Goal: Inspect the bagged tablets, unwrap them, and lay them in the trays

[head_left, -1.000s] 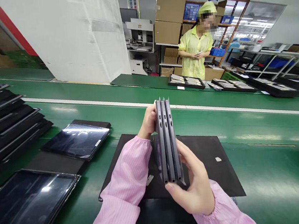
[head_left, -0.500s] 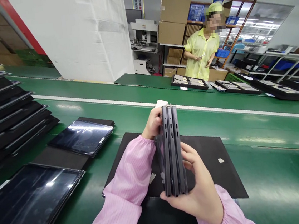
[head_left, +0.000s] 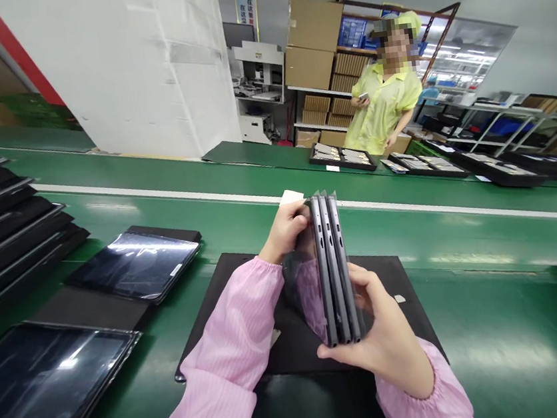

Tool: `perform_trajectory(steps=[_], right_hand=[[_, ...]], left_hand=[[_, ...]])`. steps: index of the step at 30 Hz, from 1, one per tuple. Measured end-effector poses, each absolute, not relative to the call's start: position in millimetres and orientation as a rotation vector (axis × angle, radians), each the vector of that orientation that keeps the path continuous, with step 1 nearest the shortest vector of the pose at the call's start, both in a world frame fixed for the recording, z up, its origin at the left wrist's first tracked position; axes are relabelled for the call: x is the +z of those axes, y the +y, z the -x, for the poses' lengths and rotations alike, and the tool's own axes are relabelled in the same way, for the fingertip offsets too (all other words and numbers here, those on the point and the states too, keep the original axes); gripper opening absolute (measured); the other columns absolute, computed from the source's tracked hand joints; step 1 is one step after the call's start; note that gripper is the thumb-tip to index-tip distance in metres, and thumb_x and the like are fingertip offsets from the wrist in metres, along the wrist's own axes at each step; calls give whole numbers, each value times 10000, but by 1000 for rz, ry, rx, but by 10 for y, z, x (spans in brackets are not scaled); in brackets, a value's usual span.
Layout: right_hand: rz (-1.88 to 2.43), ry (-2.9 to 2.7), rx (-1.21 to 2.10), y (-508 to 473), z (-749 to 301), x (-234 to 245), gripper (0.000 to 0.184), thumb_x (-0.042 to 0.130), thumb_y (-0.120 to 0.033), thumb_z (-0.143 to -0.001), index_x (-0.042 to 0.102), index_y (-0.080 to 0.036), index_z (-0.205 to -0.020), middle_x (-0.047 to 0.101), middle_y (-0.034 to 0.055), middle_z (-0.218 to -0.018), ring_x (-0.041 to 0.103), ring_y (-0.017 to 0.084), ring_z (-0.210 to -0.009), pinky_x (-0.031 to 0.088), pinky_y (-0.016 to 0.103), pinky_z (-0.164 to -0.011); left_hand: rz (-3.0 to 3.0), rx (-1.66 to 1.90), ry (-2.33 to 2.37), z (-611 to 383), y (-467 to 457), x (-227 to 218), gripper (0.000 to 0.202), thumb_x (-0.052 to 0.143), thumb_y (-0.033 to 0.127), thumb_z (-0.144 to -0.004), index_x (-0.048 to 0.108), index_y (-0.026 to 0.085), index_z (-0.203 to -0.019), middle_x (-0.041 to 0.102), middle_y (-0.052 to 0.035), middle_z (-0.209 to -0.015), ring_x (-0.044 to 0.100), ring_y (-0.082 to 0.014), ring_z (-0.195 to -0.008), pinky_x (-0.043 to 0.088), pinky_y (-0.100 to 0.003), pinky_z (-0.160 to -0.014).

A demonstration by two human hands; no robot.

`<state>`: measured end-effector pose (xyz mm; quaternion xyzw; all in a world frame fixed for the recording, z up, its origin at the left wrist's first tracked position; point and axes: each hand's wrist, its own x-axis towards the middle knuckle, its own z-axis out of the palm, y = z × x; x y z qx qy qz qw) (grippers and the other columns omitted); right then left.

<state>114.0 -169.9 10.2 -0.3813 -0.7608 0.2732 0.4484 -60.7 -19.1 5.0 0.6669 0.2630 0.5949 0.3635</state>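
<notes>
Three thin grey tablets (head_left: 335, 276) stand on edge side by side, held upright between my hands, with their port edges facing me. My left hand (head_left: 285, 228) grips them at the far upper end, fingers closed on that side. Round the near lower end, my right hand (head_left: 380, 328) is wrapped, thumb under the bottom corner and fingers on the right face. The leftmost tablet's glossy face mirrors my pink sleeve. Beneath lies a black foam sheet (head_left: 398, 336) on the green bench. A white piece (head_left: 291, 197) shows just behind my left hand.
Left of me, tablets (head_left: 138, 262) lie face up on black foam (head_left: 93, 310), beside a tall stack of tablets and black foam layers (head_left: 3, 227). Across the green bench (head_left: 497, 325), a person in yellow (head_left: 382, 103) stands behind black trays (head_left: 340, 155) of parts.
The tablets have turned slightly, so more of the left one's glossy face shows. Both hands still hold them. The person in yellow has turned and shifted position.
</notes>
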Motion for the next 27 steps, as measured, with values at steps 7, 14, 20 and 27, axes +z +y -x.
perform_trajectory(steps=[7,14,20,27], right_hand=[[1107,-1955,895,-1741,-1432,225,710,921,-365,-648,511,-252,-1217,757,46,-1057,770,256,-954,638,402,-866],[1205,-1989,877,-1757,-1491,247,740,943,-376,-615,509,-245,-1200,762,32,-997,771,255,-916,638,387,-821],[1189,-2000,854,-1800,-1457,250,705,925,-365,-648,511,-247,-1206,764,22,-966,776,252,-875,639,370,-781],[902,-2045,797,-1828,-1326,297,999,889,-517,-675,384,-214,-1481,645,145,-1366,673,337,-1209,593,429,-982]], left_hand=[[-1854,1657,699,548,-314,142,763,515,943,-631,314,224,-470,383,15,-462,543,-210,-636,447,-325,-643],[-1903,1624,788,526,-367,174,747,504,938,-641,435,207,-500,344,38,-449,396,-144,-514,365,-284,-533],[-1917,1637,735,547,-401,195,776,464,972,-626,482,202,-529,322,42,-435,405,-153,-505,379,-299,-549],[-1867,1662,720,603,-431,134,804,463,973,-624,597,181,-614,420,27,-448,419,-156,-493,357,-304,-535]])
